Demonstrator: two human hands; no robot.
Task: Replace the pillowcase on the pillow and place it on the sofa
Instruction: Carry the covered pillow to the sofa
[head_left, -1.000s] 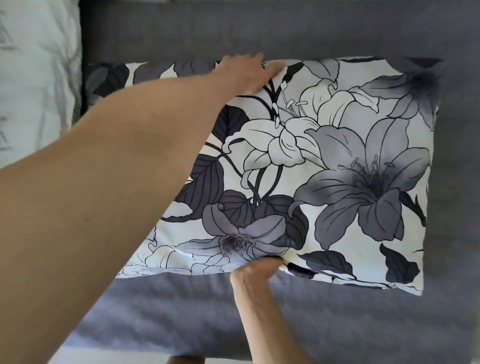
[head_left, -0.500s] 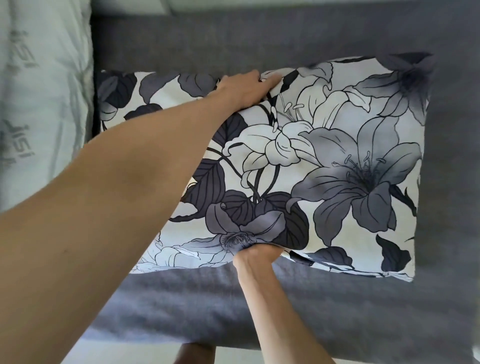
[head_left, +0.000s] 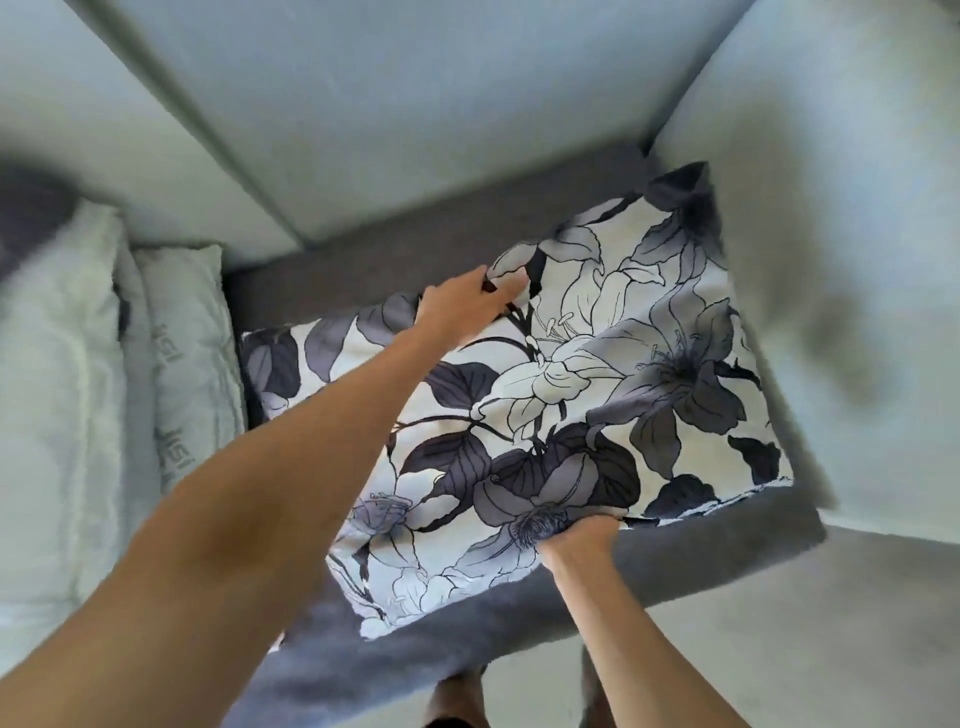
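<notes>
The floral pillow lies on the grey sofa. The left hand grips the pillow's far edge, while the right hand pinches its near edge.

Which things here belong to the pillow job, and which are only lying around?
Part of the job:
pillow in the flowered pillowcase
left hand
right hand
sofa

Only lying around:
pale pillows on the left
</notes>
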